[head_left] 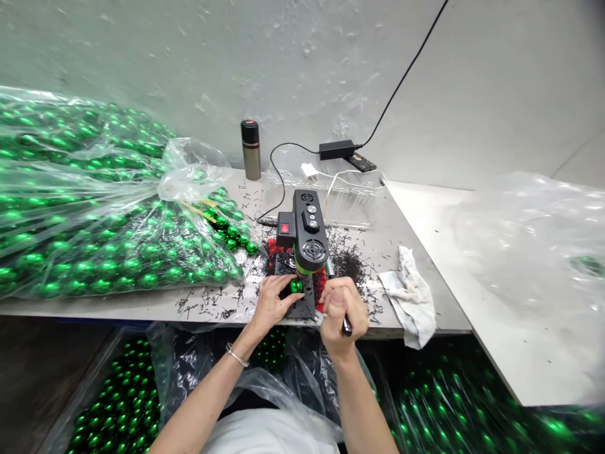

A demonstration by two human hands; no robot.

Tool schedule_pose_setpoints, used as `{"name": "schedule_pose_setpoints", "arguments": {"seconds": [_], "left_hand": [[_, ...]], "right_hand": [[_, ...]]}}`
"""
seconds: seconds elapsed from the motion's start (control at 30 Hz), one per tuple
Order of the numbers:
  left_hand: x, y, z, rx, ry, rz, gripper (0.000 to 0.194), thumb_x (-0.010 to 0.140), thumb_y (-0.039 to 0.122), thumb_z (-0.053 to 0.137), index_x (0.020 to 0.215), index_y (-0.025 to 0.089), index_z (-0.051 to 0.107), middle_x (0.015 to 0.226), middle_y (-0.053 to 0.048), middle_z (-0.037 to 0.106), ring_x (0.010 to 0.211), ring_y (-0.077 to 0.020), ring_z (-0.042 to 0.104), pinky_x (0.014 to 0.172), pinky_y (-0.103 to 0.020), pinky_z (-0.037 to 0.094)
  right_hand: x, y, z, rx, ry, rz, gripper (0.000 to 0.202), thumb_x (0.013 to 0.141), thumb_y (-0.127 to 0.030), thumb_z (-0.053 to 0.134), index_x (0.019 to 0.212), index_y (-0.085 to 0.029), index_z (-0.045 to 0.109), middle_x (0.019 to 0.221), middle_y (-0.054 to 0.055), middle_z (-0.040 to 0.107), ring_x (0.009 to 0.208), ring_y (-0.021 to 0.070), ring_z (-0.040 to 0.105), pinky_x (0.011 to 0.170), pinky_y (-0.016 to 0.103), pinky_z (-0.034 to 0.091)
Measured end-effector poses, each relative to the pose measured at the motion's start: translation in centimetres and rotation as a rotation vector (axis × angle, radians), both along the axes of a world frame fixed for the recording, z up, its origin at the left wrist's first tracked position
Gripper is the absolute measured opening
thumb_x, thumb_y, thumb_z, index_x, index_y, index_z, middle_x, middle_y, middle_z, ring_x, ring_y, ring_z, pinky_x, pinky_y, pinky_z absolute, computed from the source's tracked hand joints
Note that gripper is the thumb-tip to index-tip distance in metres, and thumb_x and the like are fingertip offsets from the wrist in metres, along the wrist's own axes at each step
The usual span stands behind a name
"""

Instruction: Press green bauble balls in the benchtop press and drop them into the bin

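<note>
My left hand (273,299) pinches a shiny green ball (296,285) between thumb and fingers. The ball sits on the dark base plate (302,308) of a small bench press machine (309,230), right under its head. My right hand (345,310) is wrapped round the black-ended lever handle (346,326) at the machine's right side. A red switch (285,227) shows on a box at the machine's left. Red material (320,287) lies around the base. Whether the head touches the ball I cannot tell.
Left stands a big clear bag of green balls (118,252). A flask (251,151), power adapter (337,149) and clear tray (352,211) are behind the machine. Small black bits (350,265) litter the table; a white cloth (410,299) hangs over its edge. More balls (118,397) are below.
</note>
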State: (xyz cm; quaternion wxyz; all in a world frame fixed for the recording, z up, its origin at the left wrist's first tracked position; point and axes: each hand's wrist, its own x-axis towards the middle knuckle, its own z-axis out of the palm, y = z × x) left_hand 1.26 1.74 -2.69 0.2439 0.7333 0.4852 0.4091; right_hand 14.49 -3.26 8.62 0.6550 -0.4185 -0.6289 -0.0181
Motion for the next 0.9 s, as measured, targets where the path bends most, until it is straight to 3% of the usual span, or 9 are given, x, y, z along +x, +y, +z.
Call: {"name": "schedule_pose_setpoints", "arguments": {"seconds": [0.27, 0.43, 0.7, 0.9], "left_hand": [[0.1, -0.2, -0.1, -0.005, 0.025, -0.002, 0.035, 0.084, 0.037, 0.077, 0.116, 0.024, 0.073, 0.114, -0.009, 0.076, 0.104, -0.0273, 0.065, 0.099, -0.046, 0.044], [0.2, -0.3, 0.0, 0.007, 0.035, 0.005, 0.033, 0.085, 0.037, 0.076, 0.115, 0.023, 0.073, 0.113, -0.009, 0.076, 0.103, -0.0273, 0.065, 0.097, -0.046, 0.044], [0.3, -0.2, 0.3, 0.001, 0.013, -0.013, 0.032, 0.084, 0.034, 0.078, 0.114, 0.022, 0.073, 0.109, -0.008, 0.077, 0.099, -0.0259, 0.066, 0.094, -0.043, 0.046], [0.3, 0.0, 0.3, 0.004, 0.002, -0.014, 0.030, 0.085, 0.037, 0.076, 0.111, 0.023, 0.074, 0.108, -0.008, 0.077, 0.098, -0.0257, 0.067, 0.094, -0.044, 0.048]], "right_hand": [[0.0, 0.4, -5.9, 0.094, -0.051, -0.005, 0.031, 0.100, -0.021, 0.036, 0.070, -0.022, 0.043, 0.071, -0.002, 0.051, 0.061, 0.0115, 0.051, 0.064, 0.032, 0.049], [-0.2, 1.0, -8.2, 0.151, 0.014, -0.039, 0.032, 0.100, -0.022, 0.032, 0.069, -0.022, 0.043, 0.072, -0.002, 0.050, 0.058, 0.0113, 0.052, 0.067, 0.036, 0.053], [0.1, 0.8, -8.0, 0.119, -0.050, -0.058, 0.033, 0.102, -0.024, 0.029, 0.072, -0.023, 0.043, 0.073, -0.002, 0.051, 0.064, 0.0115, 0.058, 0.081, 0.039, 0.056], [0.5, 0.4, -7.3, 0.083, -0.180, -0.026, 0.029, 0.100, -0.019, 0.034, 0.072, -0.023, 0.044, 0.071, -0.002, 0.051, 0.065, 0.0123, 0.057, 0.076, 0.036, 0.054]]}}
